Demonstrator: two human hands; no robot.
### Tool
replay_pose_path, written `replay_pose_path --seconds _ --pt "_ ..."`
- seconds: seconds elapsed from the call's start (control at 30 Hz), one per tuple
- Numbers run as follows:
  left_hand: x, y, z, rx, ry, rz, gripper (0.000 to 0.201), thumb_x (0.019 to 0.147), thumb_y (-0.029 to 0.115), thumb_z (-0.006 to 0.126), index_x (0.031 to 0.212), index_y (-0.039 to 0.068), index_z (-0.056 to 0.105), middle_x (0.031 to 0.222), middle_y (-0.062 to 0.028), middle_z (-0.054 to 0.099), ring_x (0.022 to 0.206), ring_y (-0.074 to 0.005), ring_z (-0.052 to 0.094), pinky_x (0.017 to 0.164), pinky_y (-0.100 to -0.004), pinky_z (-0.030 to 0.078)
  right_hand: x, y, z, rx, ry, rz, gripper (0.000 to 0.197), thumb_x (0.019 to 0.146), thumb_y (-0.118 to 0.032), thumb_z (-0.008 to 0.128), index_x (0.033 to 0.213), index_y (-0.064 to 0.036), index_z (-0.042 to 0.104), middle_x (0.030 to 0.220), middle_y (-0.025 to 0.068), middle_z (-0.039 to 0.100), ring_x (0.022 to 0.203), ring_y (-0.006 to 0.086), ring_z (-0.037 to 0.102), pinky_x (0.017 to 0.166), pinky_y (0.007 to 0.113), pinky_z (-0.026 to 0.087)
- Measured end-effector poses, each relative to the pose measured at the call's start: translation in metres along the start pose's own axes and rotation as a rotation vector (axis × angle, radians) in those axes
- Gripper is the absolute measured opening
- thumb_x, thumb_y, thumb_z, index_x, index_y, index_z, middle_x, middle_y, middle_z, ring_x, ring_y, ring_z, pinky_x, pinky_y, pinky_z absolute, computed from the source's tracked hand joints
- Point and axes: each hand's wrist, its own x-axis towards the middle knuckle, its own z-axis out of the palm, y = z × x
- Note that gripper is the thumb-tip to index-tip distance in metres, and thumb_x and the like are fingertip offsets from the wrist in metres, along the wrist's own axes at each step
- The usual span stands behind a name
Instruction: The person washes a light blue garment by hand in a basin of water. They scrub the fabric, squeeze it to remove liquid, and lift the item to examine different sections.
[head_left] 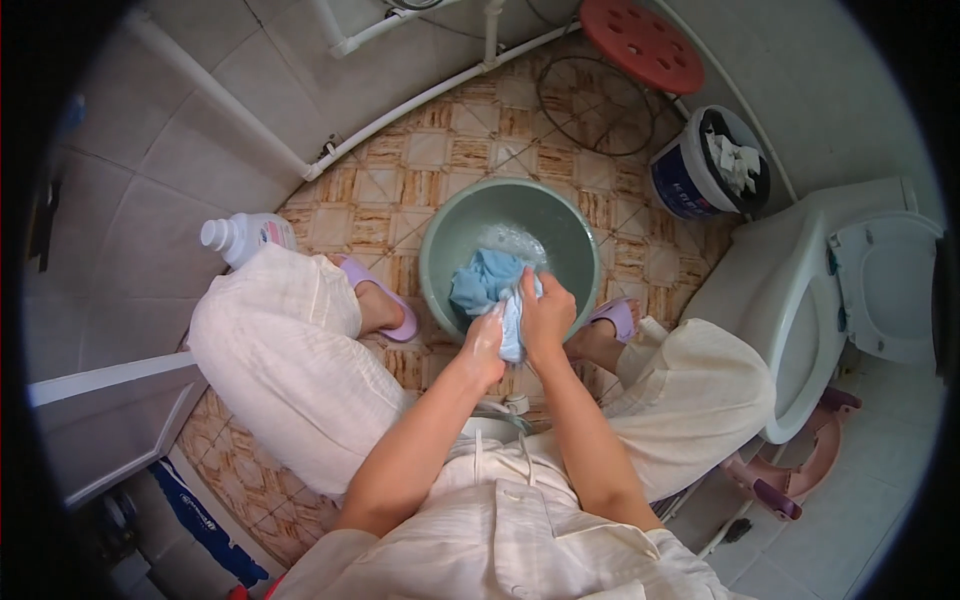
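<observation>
A wet light-blue cloth point(487, 281) is bunched between my two hands over the near side of a grey-green basin point(441, 232). My left hand point(486, 342) grips its lower left part, with suds on the skin. Opposite it, my right hand point(548, 313) closes round the right side, thumb on top. Part of the cloth bulges out beyond my fingers toward the middle of the basin. White foam point(516, 241) lies in the basin just past the cloth. The kind of garment or cloth cannot be made out.
A white bottle point(246, 238) stands beside my left knee. Right of the basin are a bucket with crumpled paper point(690, 180), a toilet point(800, 330) and a pink plastic seat frame point(800, 465). A red stool point(643, 45) stands far right. White pipes point(410, 121) run along the wall.
</observation>
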Motion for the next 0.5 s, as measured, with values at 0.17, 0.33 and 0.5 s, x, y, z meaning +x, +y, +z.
replay_pose_path --seconds 0.17,0.33,0.5 --pt "0.0 0.005 -0.027 -0.352 -0.421 -0.061 0.035 0.091 0.035 0.037 0.11 0.009 0.05 0.105 -0.0065 0.056 0.093 -0.018 0.054 0.077 -0.0335 0.045 -0.04 -0.012 0.012 -0.048 0.082 -0.361 0.028 0.076 -0.028 0.061 0.061 -0.005 0.057 0.054 0.0185 0.051 0.051 0.0375 0.051 0.048 0.041 0.041" --pt "0.002 0.008 -0.005 -0.143 -0.09 -0.059 0.022 0.088 0.025 0.048 0.1 0.007 0.054 0.095 -0.0029 0.059 0.084 -0.0152 0.058 0.07 -0.0297 0.047 -0.01 -0.002 0.005 -0.118 0.146 -0.189 0.027 0.076 -0.027 0.061 0.062 -0.0048 0.057 0.055 0.0205 0.051 0.052 0.0364 0.052 0.05 0.04 0.041" --pt "-0.02 0.016 0.003 -0.498 -0.398 -0.062 0.022 0.089 0.023 0.048 0.102 0.007 0.054 0.094 -0.0022 0.06 0.08 -0.0157 0.059 0.069 -0.0299 0.048 -0.035 -0.025 -0.006 0.047 0.124 -0.545 0.03 0.078 -0.028 0.059 0.058 -0.0063 0.053 0.056 0.0181 0.053 0.051 0.0364 0.052 0.047 0.042 0.04"
